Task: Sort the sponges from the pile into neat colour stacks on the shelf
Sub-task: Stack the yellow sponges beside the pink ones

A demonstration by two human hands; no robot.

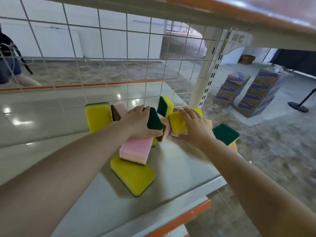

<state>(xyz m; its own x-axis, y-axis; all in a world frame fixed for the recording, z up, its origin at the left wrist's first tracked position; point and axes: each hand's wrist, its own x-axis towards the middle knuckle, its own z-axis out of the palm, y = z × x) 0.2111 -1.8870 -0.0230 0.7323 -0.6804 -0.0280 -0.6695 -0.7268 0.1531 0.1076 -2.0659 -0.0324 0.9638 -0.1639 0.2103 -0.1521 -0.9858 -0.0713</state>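
- The pile (153, 127) sits mid-frame on the shelf (179, 177), hard against the wire grid (102, 65), colours all mixed.
- My left hand (138, 122) has its fingers curled over a green-faced sponge (154, 120) and its heel on the pink sponge (136, 149); my right hand (195, 125) grips a yellow sponge (177, 124), thumb underneath, fingers over the top.
- The pink sponge runs its long axis from lower left up toward the centre, tilted, propped on a yellow one (133, 175) that lies flat and points toward the lower right.
- Another yellow sponge (98, 117) stands on edge at the left of the pile, long axis upright; one more (165, 104) leans upright at the back.
- Risk, as I judge it: lifting either sponge pulls support from the leaning ones, and they tumble.
- The green-topped sponge (225, 134) at the right lies near the shelf end (a nudge from my right wrist could send it to the floor).
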